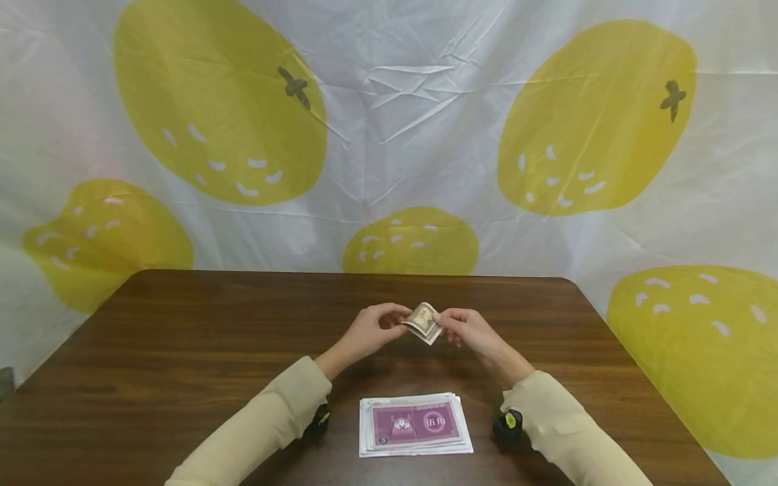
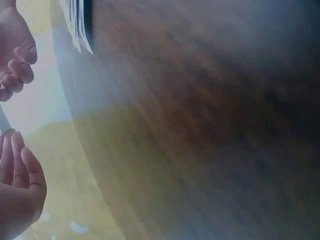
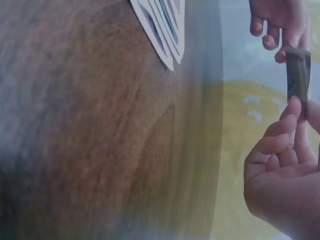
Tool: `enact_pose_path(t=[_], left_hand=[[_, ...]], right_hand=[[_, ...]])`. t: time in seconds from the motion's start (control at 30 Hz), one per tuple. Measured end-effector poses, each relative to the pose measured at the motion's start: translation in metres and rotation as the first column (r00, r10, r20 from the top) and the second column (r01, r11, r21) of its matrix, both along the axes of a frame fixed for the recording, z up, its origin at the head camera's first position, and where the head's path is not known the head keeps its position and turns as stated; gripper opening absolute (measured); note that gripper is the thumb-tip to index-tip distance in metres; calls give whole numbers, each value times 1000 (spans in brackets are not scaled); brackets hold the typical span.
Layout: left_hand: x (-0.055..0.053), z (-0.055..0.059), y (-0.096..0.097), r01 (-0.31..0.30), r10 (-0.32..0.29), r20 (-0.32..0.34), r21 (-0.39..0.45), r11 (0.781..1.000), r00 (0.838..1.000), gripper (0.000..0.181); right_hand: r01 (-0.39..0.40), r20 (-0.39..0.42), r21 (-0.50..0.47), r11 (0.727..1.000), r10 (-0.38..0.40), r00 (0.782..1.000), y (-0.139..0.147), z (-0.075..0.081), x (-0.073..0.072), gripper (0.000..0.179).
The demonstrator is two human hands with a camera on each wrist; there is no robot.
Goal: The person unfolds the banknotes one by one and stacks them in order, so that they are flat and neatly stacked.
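A small tan-and-white banknote (image 1: 423, 320), bent over on itself, is held up above the table between both hands. My left hand (image 1: 372, 331) pinches its left edge with thumb and fingers. Its right side is pinched by my right hand (image 1: 473, 332). In the right wrist view the note (image 3: 298, 75) looks dark and narrow, stretching from the right hand (image 3: 280, 170) to the left fingers. Nearer me lies a stack of papers with a purple banknote (image 1: 416, 424) on top. The left wrist view shows both hands at its left edge, the note mostly out of frame.
The brown wooden table (image 1: 200, 378) extends to both sides and behind the hands. A white cloth (image 1: 407, 135) printed with yellow fruit hangs at its far edge. Dark devices sit at both wrists, by the light sleeves (image 1: 267, 412).
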State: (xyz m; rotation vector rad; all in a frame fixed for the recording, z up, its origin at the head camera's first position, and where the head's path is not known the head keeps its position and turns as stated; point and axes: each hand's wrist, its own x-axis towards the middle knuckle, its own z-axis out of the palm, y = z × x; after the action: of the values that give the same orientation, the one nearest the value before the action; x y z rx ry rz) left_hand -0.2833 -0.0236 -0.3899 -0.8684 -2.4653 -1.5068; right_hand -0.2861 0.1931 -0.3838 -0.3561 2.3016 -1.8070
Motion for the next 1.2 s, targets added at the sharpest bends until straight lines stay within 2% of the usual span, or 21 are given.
enact_pose_path(t=[0.23, 0.4, 0.47, 0.57, 0.67, 0.77, 0.93, 1.1, 1.2], left_hand=[[1, 0, 2, -69, 67, -55, -23, 997, 996, 16], [-1, -1, 1, -132, 127, -116, -29, 991, 985, 14], [-1, -1, 1, -150, 149, -102, -3, 989, 984, 13], [-1, -1, 0, -146, 147, -2, 98, 984, 989, 13], [-1, -2, 0, -114, 84, 131, 239, 964, 988, 15], [-1, -2, 0, -113, 27, 255, 331, 937, 967, 17], [2, -1, 0, -121, -50, 402, 389, 913, 914, 18], [7, 1, -2, -134, -117, 483, 453, 881, 868, 17], [9, 1, -6, -124, -118, 471, 452, 883, 874, 22]], right_hand=[[-13, -19, 31, 999, 14, 1000, -1, -2, 0, 25], [-17, -49, 4, 1000, 17, 999, -3, -1, 3, 26], [-8, -57, -9, 1000, 8, 998, -4, -2, 4, 25], [7, -47, -31, 1000, -8, 999, -4, -2, 4, 19], [6, -37, -58, 998, -8, 999, -4, -3, 5, 16], [-2, -44, -92, 996, -2, 999, -4, -3, 6, 20], [-14, -70, -134, 991, 4, 998, -3, -1, 9, 27], [-29, -78, -128, 991, 19, 997, 0, 2, 12, 28], [-62, -83, -105, 993, 53, 995, 3, 4, 14, 28]])
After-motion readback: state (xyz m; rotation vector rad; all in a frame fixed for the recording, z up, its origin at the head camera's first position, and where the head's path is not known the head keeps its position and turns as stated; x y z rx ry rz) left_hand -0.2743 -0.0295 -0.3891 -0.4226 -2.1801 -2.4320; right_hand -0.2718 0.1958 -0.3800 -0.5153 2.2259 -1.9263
